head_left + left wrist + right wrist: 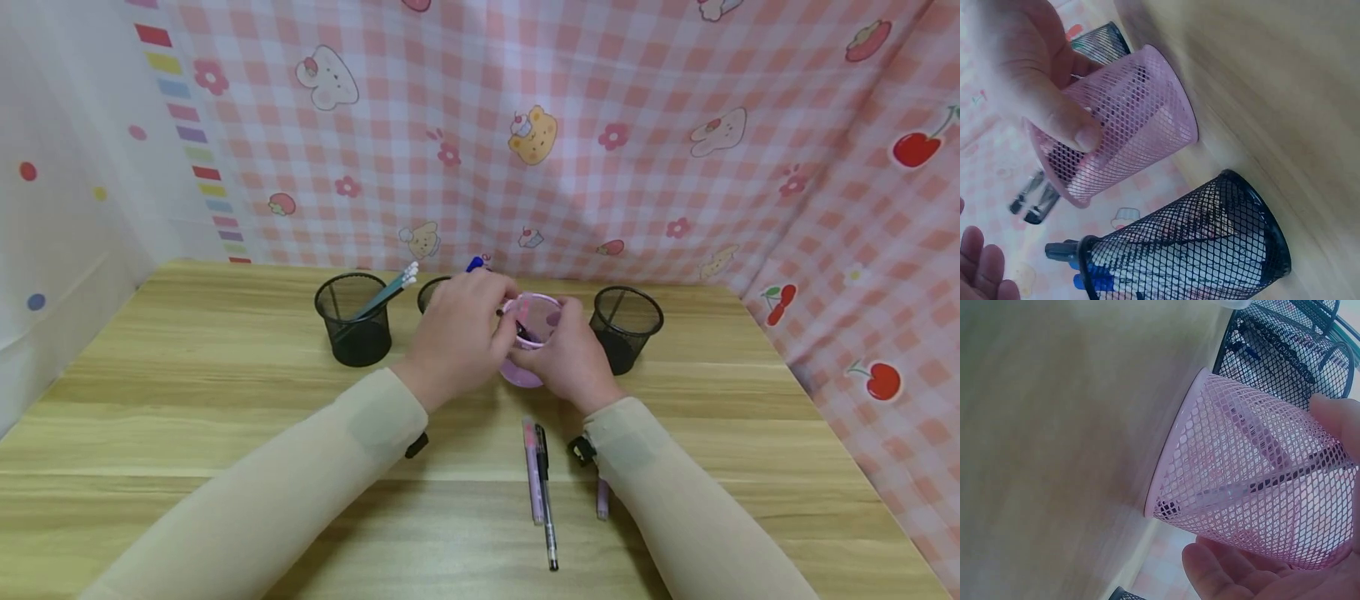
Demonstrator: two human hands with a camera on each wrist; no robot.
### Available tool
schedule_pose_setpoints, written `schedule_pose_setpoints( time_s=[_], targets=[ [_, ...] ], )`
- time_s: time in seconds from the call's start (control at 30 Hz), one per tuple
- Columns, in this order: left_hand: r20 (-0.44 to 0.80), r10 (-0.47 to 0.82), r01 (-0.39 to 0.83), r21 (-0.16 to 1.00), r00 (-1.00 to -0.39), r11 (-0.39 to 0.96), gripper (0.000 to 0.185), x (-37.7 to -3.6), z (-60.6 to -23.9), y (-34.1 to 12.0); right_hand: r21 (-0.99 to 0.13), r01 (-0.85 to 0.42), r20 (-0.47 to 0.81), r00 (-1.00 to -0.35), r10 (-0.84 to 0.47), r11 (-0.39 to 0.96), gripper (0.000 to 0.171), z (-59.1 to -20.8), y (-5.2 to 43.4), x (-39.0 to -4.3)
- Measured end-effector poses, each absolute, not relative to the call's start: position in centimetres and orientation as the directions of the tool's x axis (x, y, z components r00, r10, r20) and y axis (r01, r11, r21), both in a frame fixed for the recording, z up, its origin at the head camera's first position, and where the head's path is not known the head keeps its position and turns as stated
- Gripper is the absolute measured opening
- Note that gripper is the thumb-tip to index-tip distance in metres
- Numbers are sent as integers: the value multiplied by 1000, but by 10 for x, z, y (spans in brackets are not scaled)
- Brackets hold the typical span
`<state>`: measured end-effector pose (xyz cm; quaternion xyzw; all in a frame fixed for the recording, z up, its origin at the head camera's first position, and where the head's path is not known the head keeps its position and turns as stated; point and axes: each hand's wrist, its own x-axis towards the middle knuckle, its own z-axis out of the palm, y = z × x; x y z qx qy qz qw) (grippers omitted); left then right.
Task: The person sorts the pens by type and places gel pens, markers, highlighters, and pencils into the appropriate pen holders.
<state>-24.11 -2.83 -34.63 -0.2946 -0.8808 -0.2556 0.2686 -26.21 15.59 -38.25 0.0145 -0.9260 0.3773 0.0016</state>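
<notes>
the pink mesh cup (525,350) stands on the table (187,400) between black mesh cups. right hand (573,358) fingers curl around its wall; left hand (457,333) pinches a pen at its rim. risk: pressure on the rim may tip the light cup, spilling its pens.

Your left hand (453,337) and right hand (567,354) are bare. Both arms wear snug pale beige sleeves (315,475) to the wrist. A small black strap fitting (581,450) sits under each wrist.
</notes>
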Motion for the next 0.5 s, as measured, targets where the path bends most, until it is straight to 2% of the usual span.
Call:
schedule_pose_setpoints(
  time_s=[0.13,0.23,0.3,0.37,0.43,0.5],
  targets=[
    [528,371,609,400,-764,685,13,-226,-344,-36,-698,-11,3,-1000,-12,716,107,-382,155,-262],
    [354,480,594,392,-802,703,18,-211,-345,-39,-699,-14,6,-1000,-13,715,104,-382,154,-261],
    [213,575,611,354,-790,708,26,-200,-348,-38,-703,-22,14,-1000,-17,711,104,-382,155,-261],
    [110,653,650,308,-750,695,32,-191,-352,-36,-708,-32,22,-999,-23,706,104,-383,156,-260],
    [48,684,665,291,-728,687,36,-185,-355,-34,-712,-36,26,-999,-25,701,103,-383,156,-260],
    [36,670,648,296,-742,702,34,-185,-356,-34,-714,-37,28,-999,-24,699,104,-383,156,-260]
  ],
)
